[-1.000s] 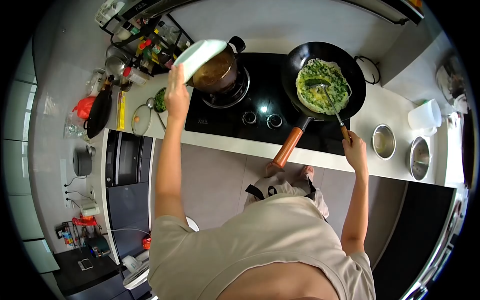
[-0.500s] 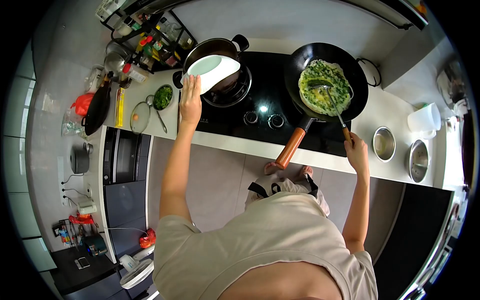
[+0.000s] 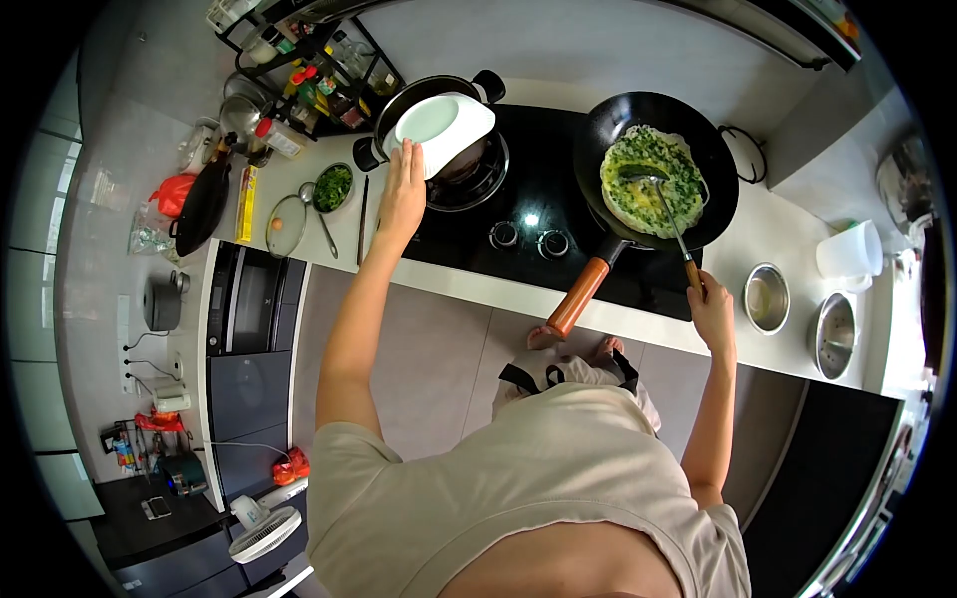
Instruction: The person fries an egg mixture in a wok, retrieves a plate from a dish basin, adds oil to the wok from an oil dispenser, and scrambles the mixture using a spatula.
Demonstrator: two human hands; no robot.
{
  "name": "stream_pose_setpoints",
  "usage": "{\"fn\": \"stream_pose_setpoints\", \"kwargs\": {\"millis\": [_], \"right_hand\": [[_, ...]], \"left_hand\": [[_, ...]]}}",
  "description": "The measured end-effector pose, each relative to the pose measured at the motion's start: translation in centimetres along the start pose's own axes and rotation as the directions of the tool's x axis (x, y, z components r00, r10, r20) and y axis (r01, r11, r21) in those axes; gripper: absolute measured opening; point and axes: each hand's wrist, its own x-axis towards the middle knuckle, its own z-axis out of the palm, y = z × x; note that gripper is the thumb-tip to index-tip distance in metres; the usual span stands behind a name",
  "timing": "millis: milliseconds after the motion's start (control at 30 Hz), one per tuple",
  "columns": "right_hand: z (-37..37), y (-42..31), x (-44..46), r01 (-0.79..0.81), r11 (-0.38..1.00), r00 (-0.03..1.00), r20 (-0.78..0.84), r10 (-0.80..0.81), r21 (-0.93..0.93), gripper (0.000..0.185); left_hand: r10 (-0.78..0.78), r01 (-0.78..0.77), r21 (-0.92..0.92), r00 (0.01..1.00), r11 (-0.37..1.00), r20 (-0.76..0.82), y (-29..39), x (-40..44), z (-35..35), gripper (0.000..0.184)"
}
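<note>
currently, the left hand (image 3: 402, 201) is holding a pale dish (image 3: 461, 128) by its near edge over the left pot (image 3: 424, 84), while the right hand (image 3: 713, 309) is gripping a spatula (image 3: 678, 231), its head resting on the green-flecked pancake (image 3: 653, 206) in the right wok (image 3: 704, 135).

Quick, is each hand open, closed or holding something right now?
Left hand: holding a white bowl by its side.
Right hand: closed around the spatula's wooden handle.

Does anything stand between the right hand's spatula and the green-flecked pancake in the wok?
Nothing visible does: the right hand grips the spatula, whose head appears to rest directly on the pancake inside the wok.
</note>
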Motion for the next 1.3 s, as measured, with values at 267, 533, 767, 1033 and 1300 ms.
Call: {"fn": "stream_pose_setpoints", "kwargs": {"millis": [267,533,767,1033,1300], "right_hand": [[-0.2,-0.1,-0.1,-0.001,1.000,1.000,-0.001,0.001,0.020,0.036],[-0.4,-0.5,0.0,-0.026,0.999,1.000,0.004,0.026,0.045,0.035],[-0.4,-0.2,0.1,-0.010,0.999,1.000,0.003,0.010,0.040,0.036],[-0.1,0.1,0.0,-0.022,0.999,1.000,0.001,0.022,0.041,0.035],[-0.2,-0.3,-0.1,-0.027,0.999,1.000,0.007,0.027,0.041,0.036]], "left_hand": [[-0.064,0.064,0.006,0.998,0.998,-0.016,-1.1,1.1,0.5,0.054],[-0.002,0.004,0.032,0.996,0.999,-0.084,-0.5,0.3,0.9,0.053],[0.033,-0.021,0.113,0.994,0.993,-0.107,0.0,-0.6,1.5,0.051],[0.042,-0.021,0.103,0.978,0.994,-0.202,0.1,-1.8,2.3,0.039],[-0.036,0.062,0.097,0.967,0.993,-0.253,-0.1,-1.4,2.7,0.035]]}}
